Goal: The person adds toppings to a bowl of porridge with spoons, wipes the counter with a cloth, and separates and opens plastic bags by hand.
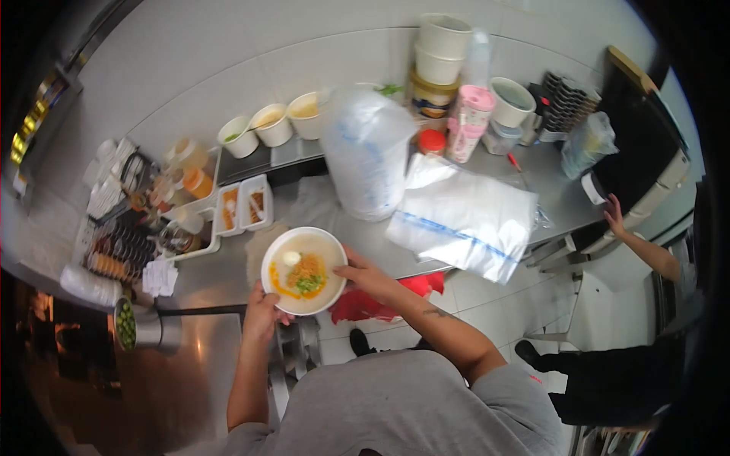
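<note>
1. The left hand point(262, 313) gripped the lower left side of a white bowl point(322, 248), some of its fingers passing under it.
2. The right hand point(363, 277) held the bowl's right side with the thumb over the rim; its other fingers were mostly hidden.
3. The bowl was in front of the person's body, by the worktop's point(217, 281) near edge, with a pale round piece, orange crumbs, chopped greens and yellow-orange liquid inside.
4. Just beyond it stood two white trays point(229, 199) side by side, holding orange and brown toppings.
5. A tall, clear plastic bundle point(369, 156) blocked the view of the worktop behind it.
6. To its right, a flat plastic bag point(468, 216) hung over the front edge, above red plastic point(372, 300).
7. Left of the bowl lay white slips point(160, 277), and beyond them stood a metal pot of green fruit point(126, 323).
8. Three white tubs point(272, 126) lined the back, left of the bundle; a red-lidded jar point(431, 141) and a pink container point(472, 114) stood right of it.
9. Far right, another person's hand point(613, 216) reached to a white object point(593, 188).
</note>
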Tool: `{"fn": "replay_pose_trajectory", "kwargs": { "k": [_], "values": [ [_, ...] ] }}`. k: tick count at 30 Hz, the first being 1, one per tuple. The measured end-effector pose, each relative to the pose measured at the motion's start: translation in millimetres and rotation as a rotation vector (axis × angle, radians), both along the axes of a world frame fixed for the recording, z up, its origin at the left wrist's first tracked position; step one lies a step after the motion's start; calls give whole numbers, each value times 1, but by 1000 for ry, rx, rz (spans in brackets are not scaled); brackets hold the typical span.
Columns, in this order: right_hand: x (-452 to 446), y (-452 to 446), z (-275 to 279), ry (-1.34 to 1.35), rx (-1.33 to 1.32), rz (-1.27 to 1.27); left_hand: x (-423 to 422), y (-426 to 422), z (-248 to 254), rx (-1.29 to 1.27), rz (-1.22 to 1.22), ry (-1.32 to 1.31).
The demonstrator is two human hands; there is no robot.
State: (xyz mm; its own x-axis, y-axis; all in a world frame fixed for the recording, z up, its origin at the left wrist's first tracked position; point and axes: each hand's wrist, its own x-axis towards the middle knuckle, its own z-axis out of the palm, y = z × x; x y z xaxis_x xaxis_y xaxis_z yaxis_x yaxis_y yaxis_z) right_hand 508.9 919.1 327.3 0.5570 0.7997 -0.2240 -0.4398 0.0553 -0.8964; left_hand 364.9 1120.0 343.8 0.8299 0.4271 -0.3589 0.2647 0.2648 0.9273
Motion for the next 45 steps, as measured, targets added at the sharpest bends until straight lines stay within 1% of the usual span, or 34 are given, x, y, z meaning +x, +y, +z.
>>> {"fn": "replay_pose_trajectory", "kwargs": {
  "k": [2,5,6,10,13,15,17,19,21,23,26,30,31,33,34,37,39,40,41,42,43,44,45],
  "values": [
    [5,-50,11,9,-16,-96,27,-32,-1,-44,-107,-32],
    [16,-115,14,-14,15,-276,72,-88,5,-109,-233,-57],
    [21,-137,17,1,-24,-322,87,-104,2,-117,-271,-69],
    [35,-215,14,71,68,-626,156,-179,6,-158,-434,-105],
    [34,-271,11,-89,46,-787,213,-240,2,-140,-483,-151],
    [31,-305,3,-155,-71,-895,250,-286,0,-187,-507,-215],
    [24,-335,-6,-186,-169,-985,289,-337,-3,-174,-406,-201],
    [13,-359,-14,-248,-268,-1062,327,-382,-5,-171,-436,-216],
    [5,-375,-20,-293,-352,-1122,380,-427,-42,-210,-431,-244],
    [-5,-387,-24,-317,-429,-1177,404,-470,-44,-174,-307,-209],
    [-15,-408,-46,-370,-442,-1189,429,-510,-42,-84,-228,-144],
    [-16,-411,-54,-529,-563,-1114,463,-548,-60,-47,-165,-108],
    [-12,-409,-55,-494,-567,-1087,466,-547,-60,-45,-159,-99],
    [-3,-400,-56,-414,-571,-1028,465,-542,-52,-81,-283,-32],
    [2,-392,-55,-465,-567,-1022,461,-535,-49,-98,-340,3],
    [27,-362,-44,-624,-505,-990,424,-493,-57,726,-317,-556],
    [41,-337,-27,-723,-418,-962,354,-412,-23,868,-612,-672],
    [48,-326,-21,-789,-420,-898,333,-374,-44,952,-567,-754],
    [54,-315,-16,-855,-420,-833,293,-324,-22,1211,-665,-584],
    [61,-303,-11,-920,-418,-770,259,-280,-12,1261,-556,-335],
    [69,-289,-7,-955,-398,-721,234,-225,-34,1366,-422,-267],
    [76,-274,-3,-989,-378,-672,203,-176,-47,1373,-120,-204],
    [83,-257,0,-1021,-359,-626,165,-137,-22,1457,-55,57]
  ]
}}
